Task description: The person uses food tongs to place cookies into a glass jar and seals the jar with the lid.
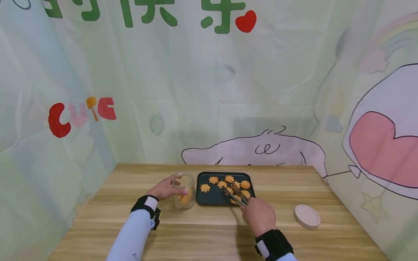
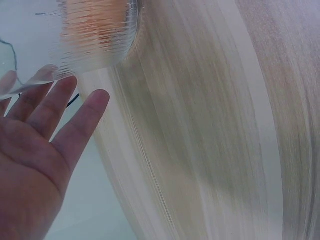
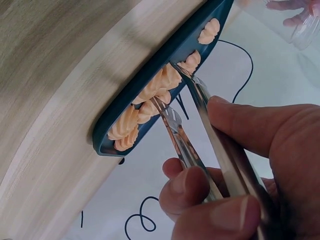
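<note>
My left hand [image 1: 167, 188] holds a clear glass jar [image 1: 184, 197] on the table, thumb across its front and other fingers around the far side. Orange-yellow cookies [image 1: 185, 199] lie in the bottom of the jar; in the left wrist view its ribbed wall [image 2: 95, 45] blurs them. Metal tongs [image 3: 220, 150] are gripped in my right hand [image 1: 259, 215], thumb on one arm and fingers on the other. Their tips are spread among swirled cookies [image 3: 157, 82] on a dark rectangular tray [image 1: 209, 200]. Whether a cookie is pinched between the tips, I cannot tell.
A round pale pink lid [image 1: 307, 216] lies on the wooden table [image 1: 209, 239], right of my right hand. The tray stands just right of the jar. Behind the table hangs a printed cloth backdrop [image 1: 209, 90], which also covers both sides.
</note>
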Available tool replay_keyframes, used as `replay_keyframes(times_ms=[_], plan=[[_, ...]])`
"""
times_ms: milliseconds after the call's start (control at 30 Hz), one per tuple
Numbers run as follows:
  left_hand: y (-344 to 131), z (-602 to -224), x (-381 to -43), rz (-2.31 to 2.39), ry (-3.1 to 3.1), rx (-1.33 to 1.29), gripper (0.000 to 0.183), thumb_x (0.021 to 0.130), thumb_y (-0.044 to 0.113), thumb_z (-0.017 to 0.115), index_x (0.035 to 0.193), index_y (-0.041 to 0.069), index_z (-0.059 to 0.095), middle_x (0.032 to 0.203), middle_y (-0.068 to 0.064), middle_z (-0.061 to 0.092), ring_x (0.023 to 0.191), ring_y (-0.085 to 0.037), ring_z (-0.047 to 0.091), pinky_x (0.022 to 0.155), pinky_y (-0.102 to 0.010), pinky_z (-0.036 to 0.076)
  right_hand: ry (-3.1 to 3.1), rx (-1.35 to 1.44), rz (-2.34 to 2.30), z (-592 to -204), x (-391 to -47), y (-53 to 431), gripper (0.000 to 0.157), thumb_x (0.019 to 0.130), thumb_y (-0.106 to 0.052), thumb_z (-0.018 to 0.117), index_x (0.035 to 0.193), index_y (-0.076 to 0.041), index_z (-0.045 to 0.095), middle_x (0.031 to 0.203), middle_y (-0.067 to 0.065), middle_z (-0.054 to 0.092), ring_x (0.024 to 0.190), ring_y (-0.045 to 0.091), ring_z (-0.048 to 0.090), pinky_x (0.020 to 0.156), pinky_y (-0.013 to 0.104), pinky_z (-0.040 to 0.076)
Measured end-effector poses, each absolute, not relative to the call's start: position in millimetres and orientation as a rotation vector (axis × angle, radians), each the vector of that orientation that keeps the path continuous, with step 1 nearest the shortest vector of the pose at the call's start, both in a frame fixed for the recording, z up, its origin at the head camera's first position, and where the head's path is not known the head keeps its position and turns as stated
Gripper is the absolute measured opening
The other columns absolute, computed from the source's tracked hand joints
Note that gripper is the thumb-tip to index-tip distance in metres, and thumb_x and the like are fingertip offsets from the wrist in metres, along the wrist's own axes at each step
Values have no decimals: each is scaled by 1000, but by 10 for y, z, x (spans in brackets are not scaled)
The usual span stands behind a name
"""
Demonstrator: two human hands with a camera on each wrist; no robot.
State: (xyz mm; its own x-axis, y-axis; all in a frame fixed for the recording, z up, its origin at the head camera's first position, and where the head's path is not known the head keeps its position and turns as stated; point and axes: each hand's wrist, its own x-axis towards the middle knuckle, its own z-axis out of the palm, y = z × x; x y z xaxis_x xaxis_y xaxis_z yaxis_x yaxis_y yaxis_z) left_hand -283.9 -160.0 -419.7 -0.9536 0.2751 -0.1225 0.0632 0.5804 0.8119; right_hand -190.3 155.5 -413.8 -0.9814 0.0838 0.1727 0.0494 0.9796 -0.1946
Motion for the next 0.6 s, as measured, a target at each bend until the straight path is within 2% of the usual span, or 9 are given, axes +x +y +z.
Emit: replay_keyframes(times_ms=[267, 600], plan=[[-1603, -4180, -2833, 1323, 2555, 300, 86, 80, 41, 77, 148, 10, 35, 137, -24, 49, 123, -37, 43, 102, -57, 39, -2934, -90, 302, -4124, -1897, 1564, 35, 82, -30, 75, 66, 0, 64, 55, 7, 54, 48, 21, 51, 41, 43, 45], [-1599, -4184, -2822, 1320, 2579, 271, 82, 80, 42, 77, 146, 12, 38, 137, -23, 50, 122, -37, 44, 101, -58, 39, -2949, -70, 265, -4080, -1913, 1601, 43, 84, -34, 73, 56, -7, 55, 50, 3, 46, 44, 19, 47, 36, 37, 39]])
